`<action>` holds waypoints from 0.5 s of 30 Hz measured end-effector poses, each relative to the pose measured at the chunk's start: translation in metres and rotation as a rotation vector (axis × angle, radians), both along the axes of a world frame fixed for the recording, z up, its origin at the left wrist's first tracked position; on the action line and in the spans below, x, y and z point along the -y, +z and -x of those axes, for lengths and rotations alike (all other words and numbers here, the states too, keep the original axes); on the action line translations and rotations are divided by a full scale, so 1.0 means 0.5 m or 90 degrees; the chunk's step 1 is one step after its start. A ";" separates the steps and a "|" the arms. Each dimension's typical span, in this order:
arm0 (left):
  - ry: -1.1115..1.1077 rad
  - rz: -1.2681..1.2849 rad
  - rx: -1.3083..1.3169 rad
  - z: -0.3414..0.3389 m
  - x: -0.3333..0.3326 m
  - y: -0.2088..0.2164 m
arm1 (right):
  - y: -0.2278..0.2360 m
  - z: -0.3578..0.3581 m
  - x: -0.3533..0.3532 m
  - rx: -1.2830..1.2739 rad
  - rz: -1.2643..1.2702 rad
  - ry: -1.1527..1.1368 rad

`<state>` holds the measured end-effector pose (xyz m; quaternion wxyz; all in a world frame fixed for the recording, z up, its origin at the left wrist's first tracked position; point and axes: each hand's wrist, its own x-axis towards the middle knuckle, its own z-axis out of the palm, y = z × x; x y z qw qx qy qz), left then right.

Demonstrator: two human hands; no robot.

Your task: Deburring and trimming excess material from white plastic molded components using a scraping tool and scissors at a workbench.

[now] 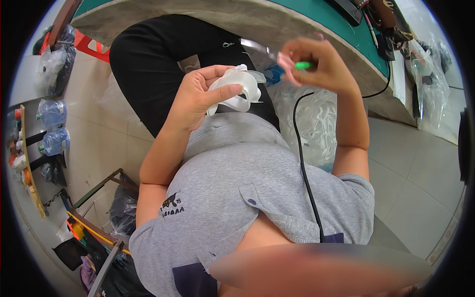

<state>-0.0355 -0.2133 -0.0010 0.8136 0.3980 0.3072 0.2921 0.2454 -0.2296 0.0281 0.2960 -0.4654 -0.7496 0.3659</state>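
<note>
Above my lap, my left hand [195,94] grips a white moulded plastic piece [250,85] with a curved, ring-like shape. The thumb presses on its front and the fingers go behind it. Off to the right, my right hand [319,62] is closed around a knife [258,47] with a thin silvery blade. Pink wrapping shows at the grip, and a bright green handle end sticks out between the fingers. The blade points up and left, apart from the white piece. Slight blur covers the right fingers.
A green-topped table [297,17] curves across the far side, with dark tools at its right end. A clear plastic bag [311,123] of white pieces sits below my right hand. A black cable [303,163] runs down my shirt. Blue water bottles [53,141] lie at left.
</note>
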 end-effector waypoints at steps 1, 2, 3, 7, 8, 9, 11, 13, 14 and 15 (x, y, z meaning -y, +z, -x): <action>0.000 0.000 0.000 -0.002 0.000 -0.001 | 0.012 0.010 0.025 0.029 0.021 0.003; 0.007 -0.023 -0.007 -0.004 0.001 -0.003 | 0.015 0.017 0.036 0.039 0.027 0.007; 0.015 -0.047 -0.014 -0.005 0.002 -0.005 | 0.010 0.017 0.042 0.038 0.026 0.008; 0.011 -0.049 -0.023 -0.006 0.003 0.000 | -0.002 0.009 0.057 0.037 0.029 -0.006; 0.017 -0.049 -0.023 -0.005 0.003 0.000 | -0.002 0.009 0.057 0.045 0.037 -0.003; 0.023 -0.048 -0.022 -0.005 0.003 0.000 | -0.003 0.009 0.055 0.044 0.037 -0.002; 0.021 -0.045 -0.027 -0.004 0.003 0.000 | -0.006 0.010 0.053 0.054 0.023 -0.005; 0.018 -0.039 -0.032 -0.003 0.002 0.000 | -0.003 0.014 0.051 0.060 0.017 -0.003; 0.018 -0.039 -0.027 -0.004 0.001 -0.001 | -0.002 0.017 0.050 0.066 0.010 -0.002; 0.018 -0.039 -0.022 -0.004 0.000 -0.001 | -0.003 0.018 0.049 0.066 0.011 -0.002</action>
